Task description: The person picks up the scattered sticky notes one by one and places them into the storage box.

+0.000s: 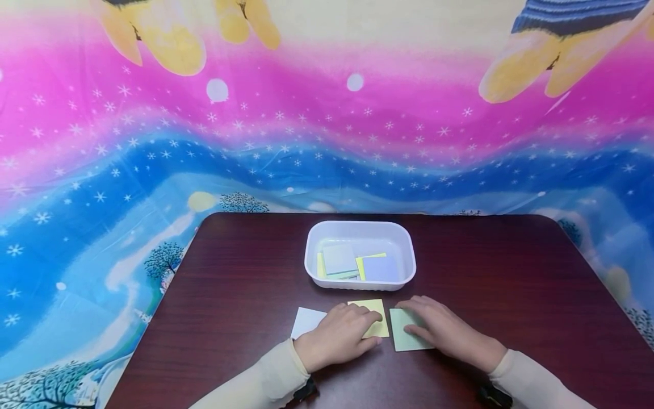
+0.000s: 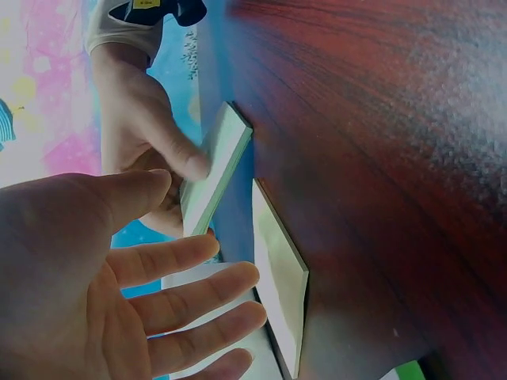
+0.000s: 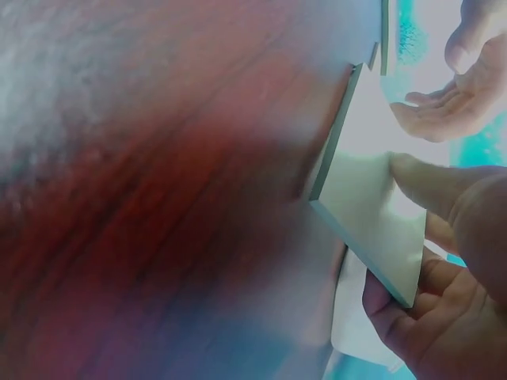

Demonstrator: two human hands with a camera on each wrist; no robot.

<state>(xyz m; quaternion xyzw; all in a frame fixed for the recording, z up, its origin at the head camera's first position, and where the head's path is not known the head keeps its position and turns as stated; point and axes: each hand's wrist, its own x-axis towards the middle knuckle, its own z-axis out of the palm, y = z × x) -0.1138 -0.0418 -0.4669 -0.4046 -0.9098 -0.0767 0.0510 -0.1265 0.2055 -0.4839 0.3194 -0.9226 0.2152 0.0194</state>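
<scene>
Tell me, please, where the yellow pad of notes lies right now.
In the head view, the yellow pad lies on the table under the left hand, between a white pad and a green pad.
</scene>
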